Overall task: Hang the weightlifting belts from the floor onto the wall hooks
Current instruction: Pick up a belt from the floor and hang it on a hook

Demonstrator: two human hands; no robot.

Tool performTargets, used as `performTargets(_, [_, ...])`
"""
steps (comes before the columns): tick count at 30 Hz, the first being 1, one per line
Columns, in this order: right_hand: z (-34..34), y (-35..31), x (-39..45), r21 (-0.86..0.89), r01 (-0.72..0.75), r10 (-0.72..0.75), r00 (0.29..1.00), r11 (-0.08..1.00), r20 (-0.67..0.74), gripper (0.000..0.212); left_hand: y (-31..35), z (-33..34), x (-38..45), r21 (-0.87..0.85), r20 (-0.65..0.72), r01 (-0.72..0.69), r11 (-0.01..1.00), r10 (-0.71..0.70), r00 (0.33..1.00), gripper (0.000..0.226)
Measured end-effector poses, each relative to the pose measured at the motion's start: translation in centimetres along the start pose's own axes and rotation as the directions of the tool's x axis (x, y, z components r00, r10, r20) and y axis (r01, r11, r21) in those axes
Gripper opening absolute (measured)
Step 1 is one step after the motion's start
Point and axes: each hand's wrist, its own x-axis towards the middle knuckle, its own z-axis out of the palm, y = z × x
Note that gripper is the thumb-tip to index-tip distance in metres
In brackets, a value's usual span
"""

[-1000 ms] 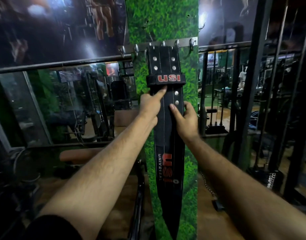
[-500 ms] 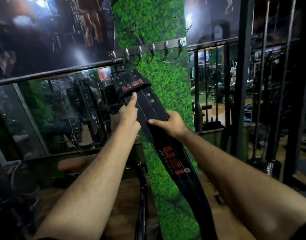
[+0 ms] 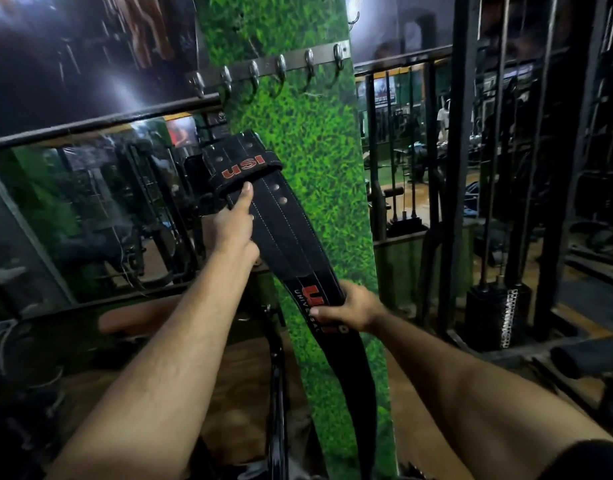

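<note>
The black weightlifting belt (image 3: pixel 281 230) is held off the wall in both hands, below and a little left of the hook rail (image 3: pixel 274 69) on the grass-print pillar (image 3: pixel 315 140). Its long axis runs on a slant, from the riveted buckle end at upper left, just under the rail, down to the right and on toward the floor, where the tail drops out of sight. The buckle end with its red-lettered keeper loop (image 3: pixel 244 168) lies nearest the hooks, yet well apart from them; none of the hooks carries anything.

The left hand (image 3: pixel 234 226) is the higher and nearer to the rail. It grips the belt's left edge just below the keeper loop, thumb laid up along the face, fingers wrapped behind. The right hand (image 3: pixel 346 308) sits lower, at the printed logo, fingers curled round the right edge with the thumb on the front. Both forearms reach forward and upward, the left more steeply.

To my judgement, hanging it calls for raising the buckle end up and rightward until it meets a hook, the left hand leading and the right steadying the tail.
</note>
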Motion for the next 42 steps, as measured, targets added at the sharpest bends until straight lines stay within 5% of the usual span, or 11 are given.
performTargets(2, [-0.4,-1.5,0.9,0.073,0.031,-0.025,0.997,0.997,-0.07,0.1,0.2,-0.5,0.5,0.013,0.03,-0.019,1.0,0.019,0.999,0.092])
performTargets(6, [-1.4,-6.8,1.0,0.134,0.215,-0.172,0.946,0.967,-0.275,0.058,0.8,-0.5,-1.7,0.072,0.06,-0.045,0.996,0.041,0.997,0.057])
performTargets(9, [-1.7,-10.0,1.6,0.121,0.3,-0.229,0.885,0.946,-0.406,0.049,0.3,-1.4,-1.7,0.11,0.112,-0.076,0.991,0.064,0.992,0.053])
performTargets(17, [-1.9,-16.0,2.8,0.601,0.212,-0.074,0.967,0.771,-0.245,0.006,-2.7,-3.4,-2.6,0.219,0.224,-0.12,0.968,0.07,0.972,0.018])
performTargets(21, [-2.7,-15.4,3.2,0.62,0.141,-0.037,0.983,0.772,-0.178,0.024,-3.1,-4.3,-2.6,0.245,0.385,-0.082,0.966,-0.019,0.923,0.004])
performTargets(25, [-3.8,-13.7,3.8,0.584,0.099,-0.014,0.989,0.805,-0.148,0.044,-1.1,-3.9,-0.6,0.118,0.571,0.07,0.991,-0.126,0.812,0.046])
performTargets(29, [-5.8,-12.8,4.3,0.443,0.063,-0.056,0.998,0.894,-0.029,0.063,-1.3,-0.7,0.4,0.231,0.428,0.015,0.973,-0.115,0.896,0.037])
performTargets(33, [-8.8,-12.4,5.1,0.562,0.011,-0.109,0.984,0.827,0.141,0.05,-2.5,2.3,1.7,0.241,0.336,-0.016,0.97,-0.068,0.94,0.008])
performTargets(35, [-10.4,-12.3,6.0,0.622,-0.009,-0.069,0.992,0.783,0.102,0.042,-3.3,3.6,1.6,0.252,0.342,-0.034,0.967,-0.057,0.938,0.003])
performTargets(39, [-11.8,-11.9,9.3,0.663,0.062,0.105,0.972,0.746,-0.209,0.049,-4.1,7.1,1.3,0.281,0.341,-0.048,0.959,-0.052,0.939,0.033])
performTargets(42, [-12.9,-10.5,10.9,0.638,0.141,0.037,0.966,0.757,-0.257,0.049,-3.4,10.2,1.7,0.298,0.28,-0.044,0.953,-0.044,0.959,0.048])
